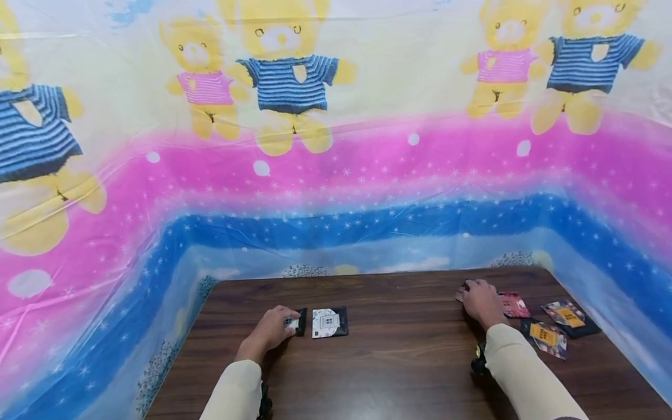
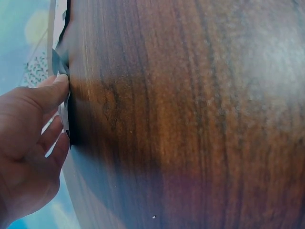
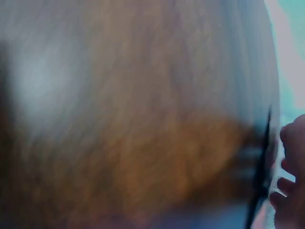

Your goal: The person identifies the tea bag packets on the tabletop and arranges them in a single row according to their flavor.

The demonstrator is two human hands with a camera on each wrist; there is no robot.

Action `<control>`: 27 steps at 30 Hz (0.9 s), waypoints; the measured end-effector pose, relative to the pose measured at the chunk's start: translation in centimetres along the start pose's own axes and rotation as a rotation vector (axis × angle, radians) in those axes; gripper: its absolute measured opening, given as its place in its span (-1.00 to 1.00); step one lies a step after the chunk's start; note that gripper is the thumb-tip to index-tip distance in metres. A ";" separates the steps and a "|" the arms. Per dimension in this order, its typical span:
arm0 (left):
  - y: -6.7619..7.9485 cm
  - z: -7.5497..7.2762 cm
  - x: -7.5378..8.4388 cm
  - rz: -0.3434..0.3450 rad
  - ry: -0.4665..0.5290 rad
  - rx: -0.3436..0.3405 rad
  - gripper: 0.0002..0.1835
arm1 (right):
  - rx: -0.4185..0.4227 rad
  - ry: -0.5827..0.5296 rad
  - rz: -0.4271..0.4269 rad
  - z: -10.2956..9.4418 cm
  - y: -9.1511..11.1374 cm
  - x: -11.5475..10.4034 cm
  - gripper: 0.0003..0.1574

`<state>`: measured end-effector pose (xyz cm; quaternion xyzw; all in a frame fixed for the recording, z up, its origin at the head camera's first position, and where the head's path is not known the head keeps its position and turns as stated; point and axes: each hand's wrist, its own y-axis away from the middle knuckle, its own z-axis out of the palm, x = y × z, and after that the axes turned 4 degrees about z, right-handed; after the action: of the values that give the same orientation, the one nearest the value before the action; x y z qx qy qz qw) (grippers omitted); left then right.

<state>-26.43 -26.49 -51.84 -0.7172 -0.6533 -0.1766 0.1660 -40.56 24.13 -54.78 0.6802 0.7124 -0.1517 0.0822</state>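
At the table's left, my left hand (image 1: 275, 326) holds a small flat packet (image 1: 300, 322) with a black edge and pale print. In the left wrist view the thumb and fingers (image 2: 59, 88) meet the packet, which lies along the table. Right beside it lies a white-and-black packet (image 1: 328, 322). My right hand (image 1: 482, 300) is over a reddish packet (image 1: 459, 294) at the back right and grips it, partly covering it. The right wrist view is blurred; curled fingers (image 3: 286, 186) appear against the packet's dark edge (image 3: 262, 167).
A red packet (image 1: 513, 304) lies just right of my right hand. Two packets with orange labels, one nearer (image 1: 546, 338) and one farther right (image 1: 569, 317), lie beyond it. A bear-printed cloth (image 1: 336, 175) hangs around the brown wooden table (image 1: 388, 361).
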 end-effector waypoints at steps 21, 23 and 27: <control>0.1 0.0 0.1 -0.005 0.005 -0.018 -0.64 | -0.094 0.013 0.022 -0.4 -0.2 0.6 -0.45; 0.2 -0.1 0.1 0.007 0.004 -0.025 -0.63 | -0.091 0.004 0.006 -0.4 -0.1 0.6 -0.45; 0.1 -0.4 0.0 0.027 -0.003 -0.029 -0.62 | -0.081 -0.008 -0.036 -0.4 -0.1 0.4 -0.46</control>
<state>-26.35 -26.66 -51.45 -0.7288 -0.6411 -0.1826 0.1568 -40.61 24.66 -54.49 0.6627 0.7299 -0.1268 0.1097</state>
